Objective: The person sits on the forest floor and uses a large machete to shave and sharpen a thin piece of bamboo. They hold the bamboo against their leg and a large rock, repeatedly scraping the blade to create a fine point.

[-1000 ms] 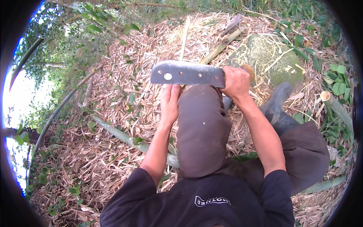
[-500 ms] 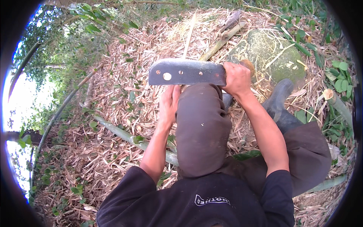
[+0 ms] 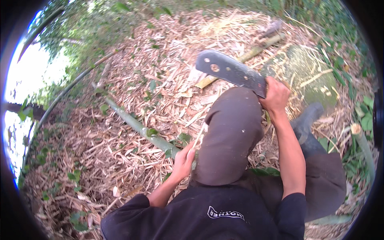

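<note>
In my right hand (image 3: pixel 277 95) is a broad, dark cleaver (image 3: pixel 236 73) with several round holes along its blade. The fist is closed round the grip, just beyond my raised knee, and the blade slants up to the left. My left hand (image 3: pixel 185 162) is closed beside the knee, low on the left. A thin pale bamboo strip (image 3: pixel 198 138) sticks up out of its fingers; its lower part is hidden in the hand.
A mossy boulder (image 3: pixel 300 74) strewn with shavings lies at the far right. Cut bamboo (image 3: pixel 256 52) rests left of it. A long green bamboo pole (image 3: pixel 138 127) crosses the ground at left, and a cut stalk (image 3: pixel 362 140) stands at right. Dry shavings (image 3: pixel 132 88) cover the ground.
My left hand has drawn back toward my body from under the blade, and the strip now shows. The cleaver has tilted from level, its tip now higher, and shifted right with my right hand.
</note>
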`<action>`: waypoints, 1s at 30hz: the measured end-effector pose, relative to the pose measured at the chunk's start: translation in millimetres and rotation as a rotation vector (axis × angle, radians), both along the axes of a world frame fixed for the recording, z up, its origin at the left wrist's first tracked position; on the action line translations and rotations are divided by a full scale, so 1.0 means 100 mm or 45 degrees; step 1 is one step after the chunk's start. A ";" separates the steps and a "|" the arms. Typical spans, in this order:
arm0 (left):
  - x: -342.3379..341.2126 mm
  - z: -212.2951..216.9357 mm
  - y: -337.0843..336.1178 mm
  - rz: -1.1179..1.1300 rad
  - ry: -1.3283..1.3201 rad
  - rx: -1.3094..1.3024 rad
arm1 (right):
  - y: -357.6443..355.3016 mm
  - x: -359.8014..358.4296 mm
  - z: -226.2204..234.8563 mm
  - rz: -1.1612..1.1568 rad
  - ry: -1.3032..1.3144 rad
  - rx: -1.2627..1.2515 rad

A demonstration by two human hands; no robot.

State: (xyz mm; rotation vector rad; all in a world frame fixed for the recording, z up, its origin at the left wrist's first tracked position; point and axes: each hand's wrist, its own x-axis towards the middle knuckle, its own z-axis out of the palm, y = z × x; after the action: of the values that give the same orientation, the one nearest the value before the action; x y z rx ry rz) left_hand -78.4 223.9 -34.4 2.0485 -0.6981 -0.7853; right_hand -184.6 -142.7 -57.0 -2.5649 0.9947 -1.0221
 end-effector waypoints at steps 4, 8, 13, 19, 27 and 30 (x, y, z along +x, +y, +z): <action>0.34 0.03 -0.81 0.012 -0.075 -0.322 | 0.11 0.05 0.03 0.006 -0.019 0.023; 0.64 0.18 -1.74 -0.104 -0.193 -0.629 | 0.09 0.03 0.06 0.021 -0.001 -0.011; 0.73 0.07 -2.36 -0.010 0.392 -0.760 | -0.03 -0.05 0.04 0.024 0.033 0.008; 0.86 0.06 -2.43 -0.159 -0.038 -0.672 | -0.04 -0.02 0.06 0.072 -0.018 0.029; 0.85 0.26 -2.29 -0.308 -0.444 -0.441 | -0.04 -0.03 0.05 0.093 -0.058 0.041; 0.95 0.20 -2.14 -0.362 -0.407 -0.350 | -0.02 -0.02 0.02 0.071 -0.089 0.088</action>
State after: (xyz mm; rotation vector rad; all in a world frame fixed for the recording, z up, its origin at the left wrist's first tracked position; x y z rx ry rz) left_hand 16.2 10.0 -14.4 1.8605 -1.2275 -0.4836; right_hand -186.2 -144.8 -54.9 -2.4692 0.9192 -1.0371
